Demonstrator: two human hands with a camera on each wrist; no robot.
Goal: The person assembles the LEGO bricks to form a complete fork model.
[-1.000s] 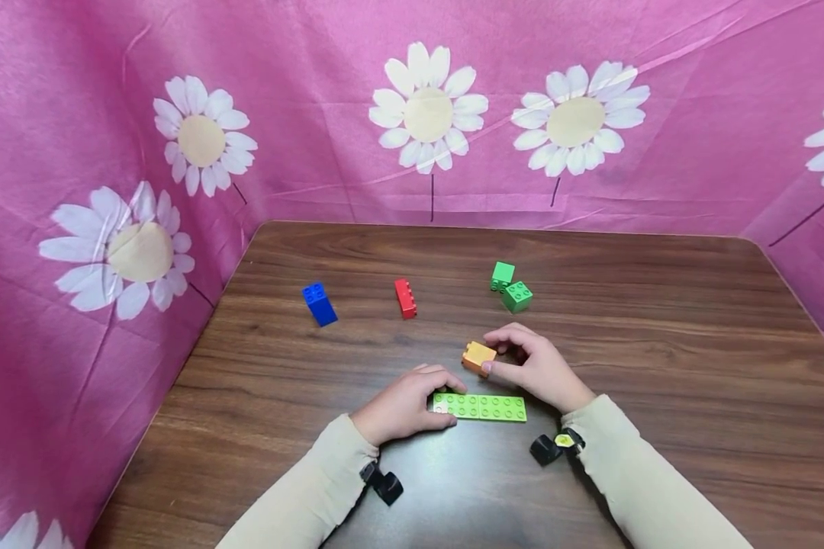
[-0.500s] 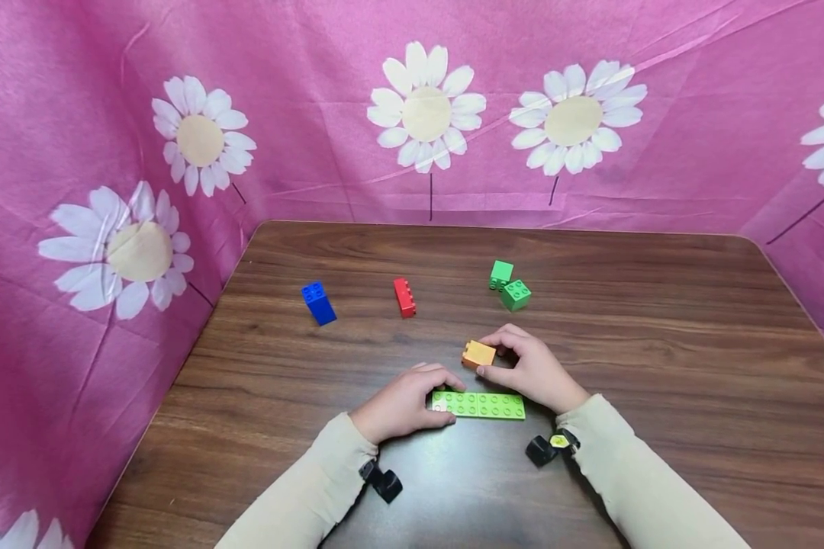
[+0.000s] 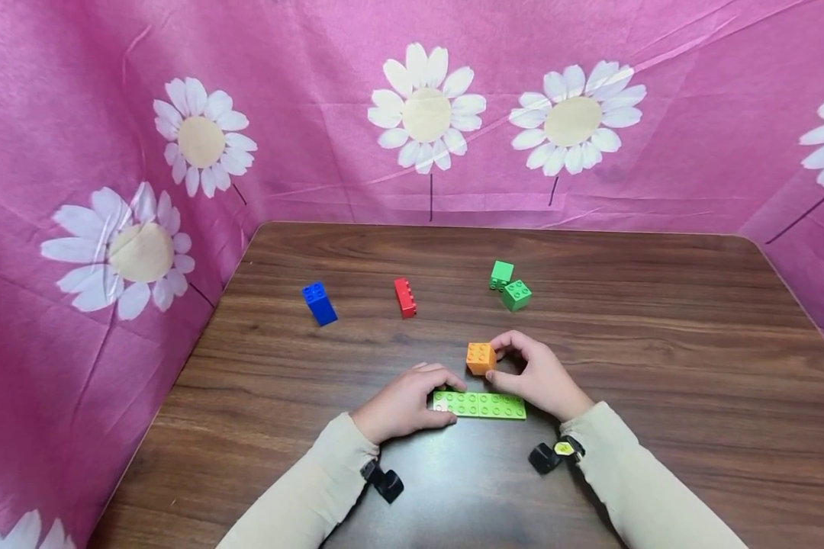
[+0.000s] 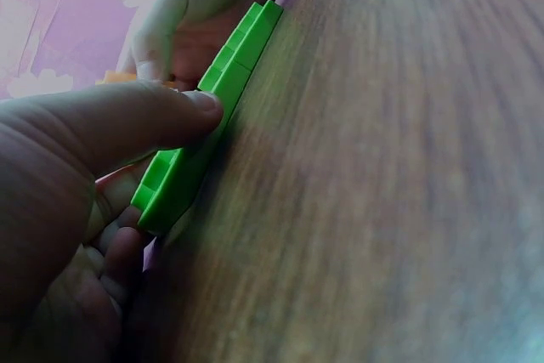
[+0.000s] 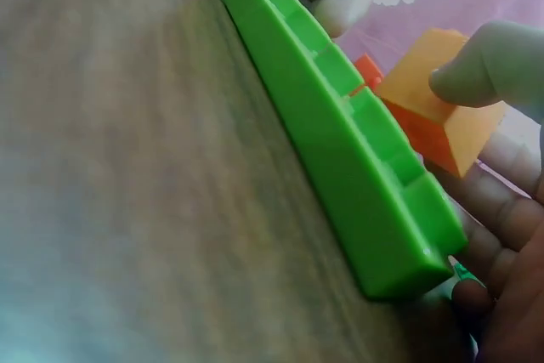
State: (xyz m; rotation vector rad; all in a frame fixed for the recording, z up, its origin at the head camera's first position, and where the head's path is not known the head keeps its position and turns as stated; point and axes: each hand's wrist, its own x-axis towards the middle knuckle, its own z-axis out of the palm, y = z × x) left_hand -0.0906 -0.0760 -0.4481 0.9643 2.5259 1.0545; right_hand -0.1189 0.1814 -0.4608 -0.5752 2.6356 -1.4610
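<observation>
Two flat lime-green toy building bricks (image 3: pixel 501 406) lie end to end in a row on the table, studs up. My left hand (image 3: pixel 405 404) holds the row's left end, thumb on the near side and fingers on the far side. Just beyond the row, my right hand (image 3: pixel 539 375) pinches an orange toy brick (image 3: pixel 481 358) between thumb and fingers, its studs facing up toward the head camera. In the right wrist view the thumb presses one face of the orange brick (image 5: pixel 425 82), beside the lime-green bricks (image 5: pixel 331 142).
Farther back on the wooden table (image 3: pixel 625 305) are a blue brick (image 3: pixel 320 304), a red brick (image 3: pixel 405 298) on its side, and two green bricks (image 3: pixel 516 295) close together. A pink cloth (image 3: pixel 316 114) with white flowers hangs behind the table.
The orange brick has been turned in my right hand: its studs pointed left before and now face up. My left hand and the lime-green bricks have stayed in place.
</observation>
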